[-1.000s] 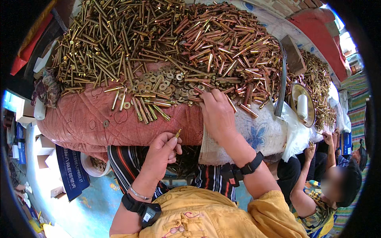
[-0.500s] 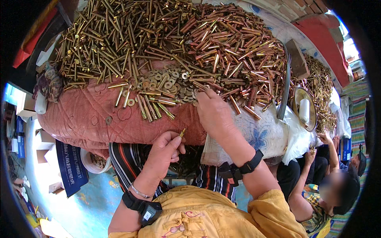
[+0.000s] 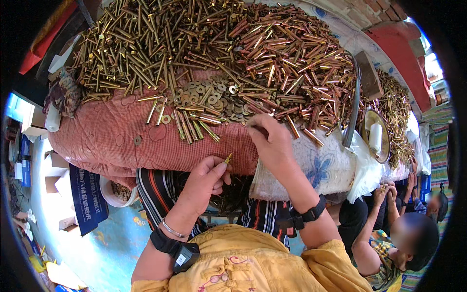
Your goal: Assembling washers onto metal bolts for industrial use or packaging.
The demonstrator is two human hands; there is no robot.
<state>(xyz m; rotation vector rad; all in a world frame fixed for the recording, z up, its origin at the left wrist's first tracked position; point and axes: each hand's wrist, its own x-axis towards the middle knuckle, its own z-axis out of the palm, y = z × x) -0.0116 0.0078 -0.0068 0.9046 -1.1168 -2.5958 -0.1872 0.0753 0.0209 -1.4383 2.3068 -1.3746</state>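
My left hand (image 3: pixel 209 176) is closed, thumb and forefinger pinching a thin brass-coloured bolt (image 3: pixel 228 158) whose end points up past the thumb. Most of that bolt is hidden in the fingers. Above and right of it, my right hand (image 3: pixel 273 141) hovers at the cushion's near side, its fingers bent together; whatever lies between its fingertips is too small to make out. Just beyond it spreads a patch of flat round washers (image 3: pixel 211 95). Several metal sleeves (image 3: pixel 187 127) lie side by side on the red checked quilt (image 3: pixel 97 136), left of my right hand.
Heaped behind are brass-coloured bolts (image 3: pixel 136 53) on the left and coppery metal sleeves (image 3: pixel 292 58) on the right. A black curved strap (image 3: pixel 356 97) and a round metal dish (image 3: pixel 384 146) stand at right. A co-worker (image 3: pixel 384 243) sits there. A white bucket (image 3: pixel 114 192) is at lower left.
My right hand has drawn back from the washers toward me and slightly right. My left hand still pinches the bolt, a little higher. The co-worker's hands have come closer together.
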